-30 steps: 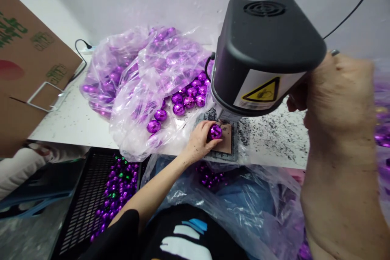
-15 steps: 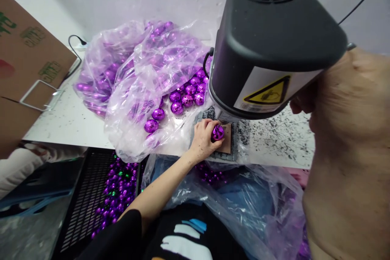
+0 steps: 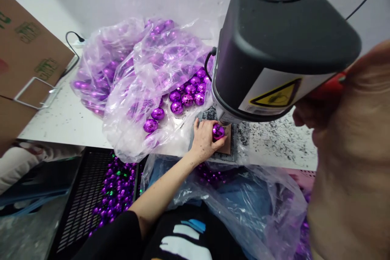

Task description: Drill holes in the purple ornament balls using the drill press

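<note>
My left hand (image 3: 204, 138) is closed around a shiny purple faceted ball (image 3: 218, 131), holding it on the small brown pad (image 3: 228, 146) under the head of a black bench machine (image 3: 274, 44). My right hand (image 3: 338, 101) is raised close to the camera at the right, closed on a red handle (image 3: 330, 86) at the machine's side. Its fingers are mostly hidden behind the machine housing.
A clear plastic bag (image 3: 137, 77) full of purple balls lies on the white table (image 3: 61, 122) left of the machine. A black crate (image 3: 100, 195) of purple and green balls stands below the table edge. A second plastic bag (image 3: 243, 207) lies on my lap. A cardboard box (image 3: 24, 57) stands at left.
My left hand has turned the ball a little under the machine head. My right hand has moved lower and rightward, and the red handle now shows.
</note>
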### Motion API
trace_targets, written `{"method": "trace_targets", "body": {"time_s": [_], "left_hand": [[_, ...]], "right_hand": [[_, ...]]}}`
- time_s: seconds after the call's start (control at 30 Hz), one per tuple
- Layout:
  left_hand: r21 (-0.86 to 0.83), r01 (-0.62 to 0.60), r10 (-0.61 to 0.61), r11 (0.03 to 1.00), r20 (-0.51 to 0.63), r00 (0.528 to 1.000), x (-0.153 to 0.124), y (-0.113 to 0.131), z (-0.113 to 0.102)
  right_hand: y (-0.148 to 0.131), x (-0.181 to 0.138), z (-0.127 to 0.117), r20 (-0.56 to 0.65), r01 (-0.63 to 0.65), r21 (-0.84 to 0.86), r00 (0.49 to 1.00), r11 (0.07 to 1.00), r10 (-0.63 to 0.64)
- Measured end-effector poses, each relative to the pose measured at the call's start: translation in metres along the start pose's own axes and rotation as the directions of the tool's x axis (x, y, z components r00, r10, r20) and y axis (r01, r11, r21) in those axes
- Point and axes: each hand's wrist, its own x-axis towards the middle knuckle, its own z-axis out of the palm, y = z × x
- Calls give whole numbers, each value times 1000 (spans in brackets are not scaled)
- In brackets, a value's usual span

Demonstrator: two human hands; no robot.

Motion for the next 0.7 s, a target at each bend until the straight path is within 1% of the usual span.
{"method": "trace_targets", "body": {"time_s": [0.07, 0.1, 0.17, 0.23, 0.33, 0.4, 0.47, 0.57, 0.63, 0.7], "left_hand": [[-6, 6, -6, 1000, -7, 1000, 0, -1, 1], [-8, 7, -7, 1000, -8, 1000, -1, -1, 1], [-12, 4, -4, 1000, -9, 1000, -1, -1, 1], [-12, 2, -3, 1000, -14, 1000, -1, -1, 1], [-5, 3, -3, 1000, -25, 1000, -1, -1, 0], [-4, 8, -8, 1000, -27, 1000, 0, 0, 0], [-5, 19, -19, 1000, -24, 1000, 0, 1, -1], [-12, 34, -34, 999, -9, 999, 0, 2, -2], [-20, 38, -38, 999, 5, 999, 0, 2, -2], [-22, 37, -37, 999, 8, 999, 0, 2, -2]], "right_hand": [[-6, -10, -1, -2, -90, 48, 996, 995, 90], [-7, -16, -1, -8, -91, 23, 996, 996, 91], [-8, -30, -1, -36, -13, -92, 999, 996, 10], [-3, -44, 0, -54, 38, -187, 997, 982, -49], [8, -64, 2, -77, 50, -260, 994, 964, -72], [16, -73, 5, -91, 57, -250, 993, 967, -82], [20, -78, 8, -107, 40, -215, 992, 976, -64], [22, -81, 14, -175, 11, -175, 984, 985, -42], [23, -81, 18, -218, 22, -139, 975, 990, -53], [25, -81, 20, -213, 50, -108, 974, 993, -72]]}}
